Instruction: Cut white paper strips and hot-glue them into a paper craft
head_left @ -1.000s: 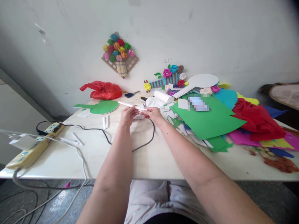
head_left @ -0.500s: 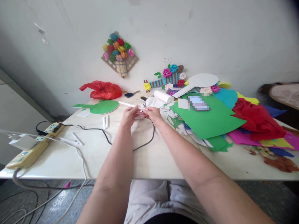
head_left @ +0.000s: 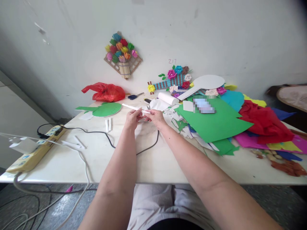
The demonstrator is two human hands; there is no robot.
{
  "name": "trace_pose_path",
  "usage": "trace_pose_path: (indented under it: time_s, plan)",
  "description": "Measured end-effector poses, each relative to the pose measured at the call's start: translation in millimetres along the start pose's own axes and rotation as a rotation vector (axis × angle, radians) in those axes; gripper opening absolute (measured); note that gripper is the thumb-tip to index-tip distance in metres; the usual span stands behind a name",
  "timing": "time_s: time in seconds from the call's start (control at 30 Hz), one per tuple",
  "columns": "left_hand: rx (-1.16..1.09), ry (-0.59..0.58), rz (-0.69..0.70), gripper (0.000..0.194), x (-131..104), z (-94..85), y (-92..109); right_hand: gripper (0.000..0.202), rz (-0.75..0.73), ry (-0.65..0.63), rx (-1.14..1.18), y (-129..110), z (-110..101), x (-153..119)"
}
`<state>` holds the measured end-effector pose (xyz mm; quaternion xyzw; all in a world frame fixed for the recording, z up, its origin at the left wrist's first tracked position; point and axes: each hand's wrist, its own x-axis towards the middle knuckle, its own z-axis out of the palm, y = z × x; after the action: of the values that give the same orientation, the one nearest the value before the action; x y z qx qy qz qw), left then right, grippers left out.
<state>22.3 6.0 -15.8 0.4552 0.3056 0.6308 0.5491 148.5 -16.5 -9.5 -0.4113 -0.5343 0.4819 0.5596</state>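
Observation:
A narrow white paper strip (head_left: 129,106) is held over the middle of the table. My left hand (head_left: 132,119) pinches it, and its long end sticks out to the left past my fingers. Close beside, my right hand (head_left: 155,118) has its fingertips closed on the right end of the same strip. The fingertips of both hands nearly meet, and partly hide the strip between them. Two short white paper rolls (head_left: 108,125) lie left of my left hand. White paper scraps (head_left: 173,116) are heaped right of my right hand.
A green paddle-shaped piece (head_left: 106,110), a red plastic bag (head_left: 105,92) and scissors (head_left: 136,95) lie at the back left. Green sheets (head_left: 216,123) with a phone (head_left: 204,106) cover the right. A black cord (head_left: 96,132) crosses near my arms from a power strip (head_left: 35,150).
My right hand's fingers have shifted slightly on the strip's right end. The left hand and the things on the table stay nearly the same.

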Motion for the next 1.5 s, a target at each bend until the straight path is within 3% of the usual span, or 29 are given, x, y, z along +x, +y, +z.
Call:
trace_pose_path:
  time_s: [0.23, 0.6, 1.07, 1.5]
  plan:
    - [-0.023, 0.004, -0.033, 0.021, -0.2, 1.5, 0.7, 0.015, -0.004, 0.012, 0.006, 1.1, 1.3, -0.4]
    - [-0.018, -0.041, 0.019, 0.027, 0.8, 0.3, -1.1, 0.01, 0.038, -0.064, 0.203, 2.6, -0.2, -2.3]
    - [0.048, 0.052, 0.092, 0.032, 4.0, 3.0, -3.5, 0.014, -0.037, 0.012, -0.078, -0.9, 5.3, -3.3]
    - [0.049, 0.031, 0.105, 0.033, 2.6, 6.2, -3.3, 0.022, -0.057, 0.016, -0.039, 7.1, 5.1, -1.3]
